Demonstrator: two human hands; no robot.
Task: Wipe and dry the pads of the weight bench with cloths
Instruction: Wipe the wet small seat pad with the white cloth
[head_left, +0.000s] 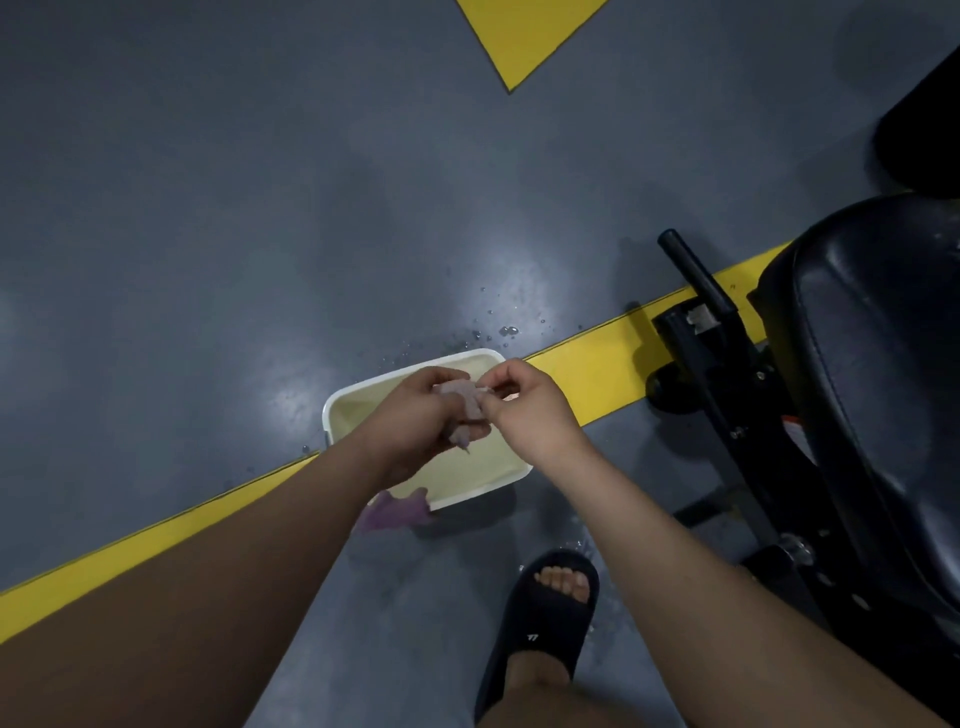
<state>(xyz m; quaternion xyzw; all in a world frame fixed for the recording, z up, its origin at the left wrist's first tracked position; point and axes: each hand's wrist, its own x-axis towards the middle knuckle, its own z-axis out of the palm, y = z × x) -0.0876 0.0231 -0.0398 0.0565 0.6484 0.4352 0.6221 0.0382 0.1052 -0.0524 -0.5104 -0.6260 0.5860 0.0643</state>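
Note:
Over a white rectangular basin (340, 410) on the floor, both my hands hold a small wet purple-grey cloth (464, 398). My left hand (423, 421) grips the bunched cloth, whose tail hangs down below the palm. My right hand (524, 402) pinches the cloth's upper edge with thumb and fingers. A second purple cloth (397, 510) lies on the floor at the basin's near corner. The black seat pad of the weight bench (878, 364) is at the right, with another black pad (924, 135) above it at the frame edge.
The bench's black metal frame and a bar handle (693, 273) stand right of the basin. Water drops (506, 331) dot the grey floor beyond the basin. A yellow floor stripe (587, 369) runs diagonally under it. My foot in a black slide sandal (545, 623) stands nearby.

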